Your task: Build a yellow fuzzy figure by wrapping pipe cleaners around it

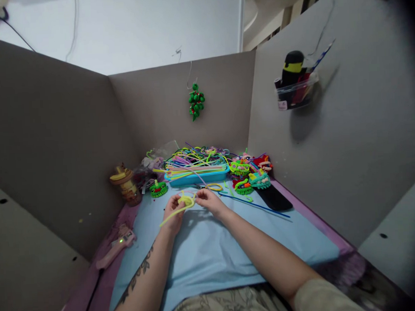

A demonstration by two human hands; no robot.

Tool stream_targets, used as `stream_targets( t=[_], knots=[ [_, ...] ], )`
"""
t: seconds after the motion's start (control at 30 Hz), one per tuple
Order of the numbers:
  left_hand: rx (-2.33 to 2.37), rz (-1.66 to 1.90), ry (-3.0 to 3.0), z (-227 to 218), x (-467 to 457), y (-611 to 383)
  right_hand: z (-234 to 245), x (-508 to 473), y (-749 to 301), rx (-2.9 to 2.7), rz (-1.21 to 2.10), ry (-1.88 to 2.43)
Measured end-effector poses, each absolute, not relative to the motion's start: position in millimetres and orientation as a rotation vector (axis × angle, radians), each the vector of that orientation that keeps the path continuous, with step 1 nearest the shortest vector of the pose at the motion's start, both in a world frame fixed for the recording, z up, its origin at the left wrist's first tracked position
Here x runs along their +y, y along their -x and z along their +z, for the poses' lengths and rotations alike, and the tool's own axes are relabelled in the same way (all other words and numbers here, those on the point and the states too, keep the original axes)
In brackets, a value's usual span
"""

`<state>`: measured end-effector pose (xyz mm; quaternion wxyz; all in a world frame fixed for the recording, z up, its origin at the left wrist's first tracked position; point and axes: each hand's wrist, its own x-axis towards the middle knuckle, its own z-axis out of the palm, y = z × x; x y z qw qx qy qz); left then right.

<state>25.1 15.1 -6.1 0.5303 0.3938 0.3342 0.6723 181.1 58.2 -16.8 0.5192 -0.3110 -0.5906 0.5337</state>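
My left hand (174, 213) is closed around a piece made of yellow pipe cleaner (186, 201), part of it coiled. One loose yellow end sticks out below, past my left wrist. Touching the right side of the same piece, my right hand (206, 201) pinches a pale strand of it between thumb and fingertips. Both hands are above the light blue cloth (212, 256). Just beyond them lie a pair of scissors (212, 187), partly hidden, and a long dark blue pipe cleaner (254, 205) to the right.
A blue tray (200, 178) heaped with coloured pipe cleaners stands at the back. Finished fuzzy pieces (260, 180) cluster right of it, near a black phone (274, 197). A green one (158, 189), a tumbler (127, 186) and a pink glue gun (118, 246) are at left. Grey panels enclose the table.
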Motion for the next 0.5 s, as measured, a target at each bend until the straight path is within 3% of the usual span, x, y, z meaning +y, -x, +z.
stream_targets(
  t=[0.23,0.5],
  knots=[
    [0.852,1.569,-1.042,-5,12,-27,-12,51,-179,-1.362,1.658,0.632],
    [0.839,1.565,-1.095,-7,10,-30,-12,46,-178,-1.186,1.743,0.632]
  ],
)
